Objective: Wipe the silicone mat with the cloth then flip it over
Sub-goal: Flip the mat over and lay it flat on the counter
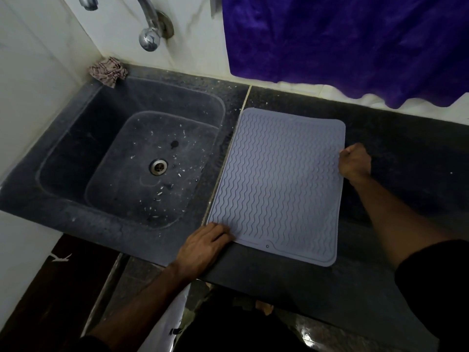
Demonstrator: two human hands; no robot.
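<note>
- The right hand [354, 162] is closed like a fist at the right edge of the pale lilac rectangular silicone mat [279, 184]; its fingers are hidden under the hand, so I cannot tell if it pinches the edge or only touches it.
- The left hand [205, 246] lies flat and open on the near left corner of the mat, fingers spread, holding nothing.
- The mat lies flat on the dark speckled stone table [406, 153], just right of the dark stone sink [132, 158]. It has wavy raised ridges, rounded corners and a small round hole at the near edge.
- A crumpled brown checked cloth [108, 71] sits at the far left corner of the sink, well apart from both hands.
- The chrome tap [149, 26] and the purple fuzzy fabric [342, 39] are cut off at the top.
- No writing can be read.
</note>
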